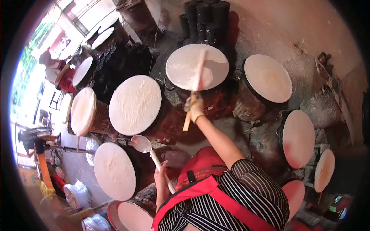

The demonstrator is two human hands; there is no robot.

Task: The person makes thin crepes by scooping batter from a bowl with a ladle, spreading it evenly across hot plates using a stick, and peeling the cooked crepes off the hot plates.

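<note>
In the head view my right hand (194, 104) is closed around a long flat wooden spreader (200, 69). Its blade lies over the round griddle (217, 55) straight ahead, which has a thin pale layer on it, uneven at the upper right. Motion smears the spreader and the fingers a little. Down at the left, my left hand (162, 176) grips the pale handle of a ladle (141, 144). The ladle's bowl, coated in whitish liquid, hangs beside the edge of another round griddle (135, 104) that carries a ridged white sheet.
More round griddles on drum stoves surround me, among them one at the right (268, 78) and one at the lower left (115, 171). Black cylindrical briquettes (204, 23) stand stacked at the back. A white bucket (77, 194) is at the lower left; another person (58, 71) is at the far left.
</note>
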